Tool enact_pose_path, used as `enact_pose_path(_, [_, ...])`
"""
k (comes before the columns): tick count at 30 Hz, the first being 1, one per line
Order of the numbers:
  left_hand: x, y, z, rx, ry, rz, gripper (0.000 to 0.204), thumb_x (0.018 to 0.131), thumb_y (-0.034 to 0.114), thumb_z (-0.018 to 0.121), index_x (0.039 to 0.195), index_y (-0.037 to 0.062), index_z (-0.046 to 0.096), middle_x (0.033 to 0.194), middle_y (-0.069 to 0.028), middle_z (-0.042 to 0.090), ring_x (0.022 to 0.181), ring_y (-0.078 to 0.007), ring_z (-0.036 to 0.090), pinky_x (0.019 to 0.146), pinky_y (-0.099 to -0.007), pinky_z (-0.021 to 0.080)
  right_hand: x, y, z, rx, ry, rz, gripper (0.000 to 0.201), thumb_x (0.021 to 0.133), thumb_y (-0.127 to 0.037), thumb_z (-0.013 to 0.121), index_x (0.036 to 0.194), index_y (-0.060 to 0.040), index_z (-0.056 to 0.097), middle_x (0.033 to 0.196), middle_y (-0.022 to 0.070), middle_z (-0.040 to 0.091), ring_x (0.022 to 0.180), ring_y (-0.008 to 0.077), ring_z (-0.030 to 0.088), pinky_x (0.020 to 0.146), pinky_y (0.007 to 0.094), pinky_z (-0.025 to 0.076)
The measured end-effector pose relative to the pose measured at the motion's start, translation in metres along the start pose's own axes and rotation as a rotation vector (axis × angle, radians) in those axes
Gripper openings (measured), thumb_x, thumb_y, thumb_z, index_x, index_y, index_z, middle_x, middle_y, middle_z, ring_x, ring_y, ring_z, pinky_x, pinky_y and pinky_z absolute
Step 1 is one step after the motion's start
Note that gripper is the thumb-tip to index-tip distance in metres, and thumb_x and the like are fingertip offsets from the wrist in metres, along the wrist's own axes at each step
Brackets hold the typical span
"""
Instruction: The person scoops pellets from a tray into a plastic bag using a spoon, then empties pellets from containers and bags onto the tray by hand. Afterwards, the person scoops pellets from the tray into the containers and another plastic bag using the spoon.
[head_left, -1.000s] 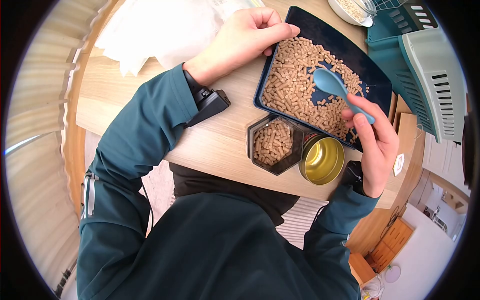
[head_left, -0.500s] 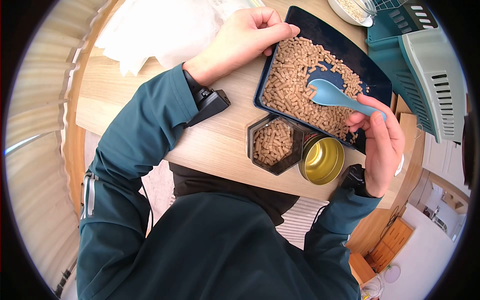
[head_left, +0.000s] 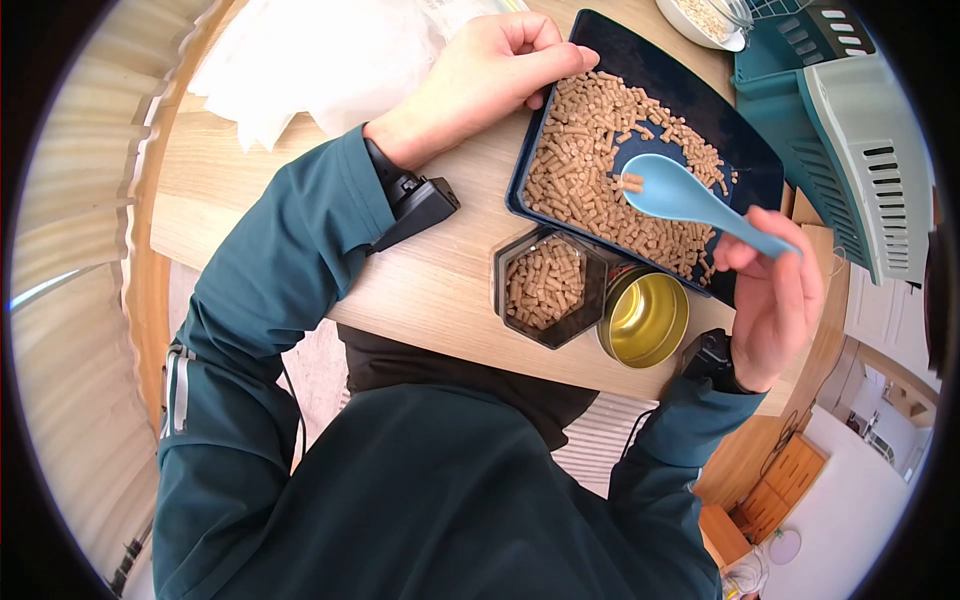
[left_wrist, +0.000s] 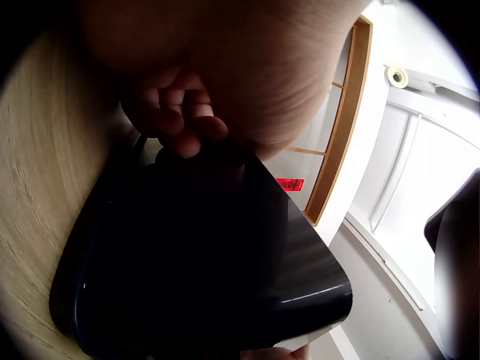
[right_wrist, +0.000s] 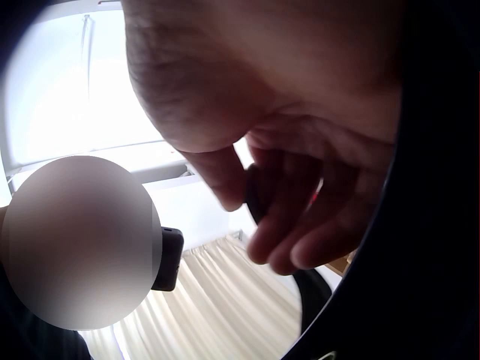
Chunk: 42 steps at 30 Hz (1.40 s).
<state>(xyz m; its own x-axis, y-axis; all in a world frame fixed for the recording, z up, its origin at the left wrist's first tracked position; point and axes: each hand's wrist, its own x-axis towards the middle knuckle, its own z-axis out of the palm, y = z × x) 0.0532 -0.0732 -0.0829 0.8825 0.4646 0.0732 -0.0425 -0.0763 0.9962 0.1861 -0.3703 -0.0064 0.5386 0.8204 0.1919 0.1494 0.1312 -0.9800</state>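
Observation:
A dark blue tray (head_left: pixel 640 48) holds a bed of light brown pellets (head_left: pixel 580 160). At its far left corner my left hand (head_left: pixel 490 80) grips the rim, thumb on top; the left wrist view shows curled fingers (left_wrist: pixel 184 131) against the tray's outer wall. My right hand (head_left: pixel 775 300) pinches the handle of a blue spoon (head_left: pixel 685 192) over the tray's right part. A few pellets lie at the tip of the spoon's bowl. The spoon is mostly hidden in the right wrist view, behind the fingers (right_wrist: pixel 281 217).
Nearer my body stand a hexagonal container (head_left: pixel 518 322) with pellets inside and a gold-lined round tin (head_left: pixel 645 325). A white bag (head_left: pixel 310 70) lies at the far left. A white bowl (head_left: pixel 738 44) and a teal and grey slatted crate (head_left: pixel 850 150) stand at the right.
The spoon was empty one second ago, then dipped among the pellets, and now carries a few. My right hand has shifted rightward. The left hand stays on the tray's rim.

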Motion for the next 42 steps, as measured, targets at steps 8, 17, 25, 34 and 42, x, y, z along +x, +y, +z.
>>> enact_pose_path(8, [0.0, 0.0, 0.0, 0.002, -0.008, -0.004, 0.032, 0.103, 0.029, 0.07, 0.078, 0.0107, 0.061, 0.104, 0.0013, 0.075, 0.071, 0.0008, 0.048, 0.063, -0.0197, 0.04, 0.0, -0.001, 0.005, -0.035, 0.014, -0.092, 0.039, 0.109, -0.019, 0.055, 0.132, 0.0103, 0.064, 0.096, 0.0166, 0.072, 0.087, 0.0234, 0.067, 0.078, 0.0352, 0.054])
enact_pose_path(17, [-0.001, 0.001, -0.001, 0.022, -0.007, -0.008, 0.032, 0.103, 0.029, 0.069, 0.078, 0.011, 0.059, 0.103, 0.0007, 0.075, 0.072, 0.0008, 0.049, 0.063, -0.02, 0.04, 0.006, -0.009, 0.023, -0.399, -0.111, 0.193, 0.032, 0.101, -0.005, 0.067, 0.131, 0.0029, 0.071, 0.113, 0.0121, 0.073, 0.103, 0.0158, 0.07, 0.087, 0.0256, 0.052])
enact_pose_path(25, [-0.002, 0.001, 0.001, -0.029, 0.007, 0.022, 0.032, 0.103, 0.029, 0.069, 0.078, 0.0107, 0.059, 0.104, 0.0002, 0.075, 0.073, 0.0007, 0.049, 0.063, -0.0201, 0.04, 0.005, -0.006, 0.016, -0.266, -0.045, 0.217, 0.032, 0.105, -0.012, 0.063, 0.132, 0.0046, 0.069, 0.106, 0.0127, 0.076, 0.094, 0.0146, 0.069, 0.086, 0.0271, 0.053])
enact_pose_path(34, [0.0, 0.001, -0.002, 0.007, -0.019, -0.012, 0.033, 0.103, 0.031, 0.07, 0.078, 0.0118, 0.06, 0.099, 0.0032, 0.074, 0.069, 0.0004, 0.047, 0.063, -0.0196, 0.04, 0.007, -0.002, 0.007, -0.09, 0.062, 0.178, 0.039, 0.111, -0.022, 0.054, 0.132, 0.0089, 0.065, 0.099, 0.0132, 0.075, 0.089, 0.0179, 0.069, 0.082, 0.0306, 0.054])
enact_pose_path(42, [-0.001, 0.0, 0.0, -0.022, -0.007, 0.023, 0.034, 0.102, 0.032, 0.071, 0.077, 0.0123, 0.06, 0.091, 0.0059, 0.07, 0.069, 0.0007, 0.048, 0.063, -0.0192, 0.039, 0.003, 0.002, 0.004, -0.024, 0.054, 0.036, 0.044, 0.111, -0.023, 0.052, 0.136, 0.0117, 0.06, 0.1, 0.0159, 0.073, 0.09, 0.022, 0.068, 0.082, 0.0346, 0.054])
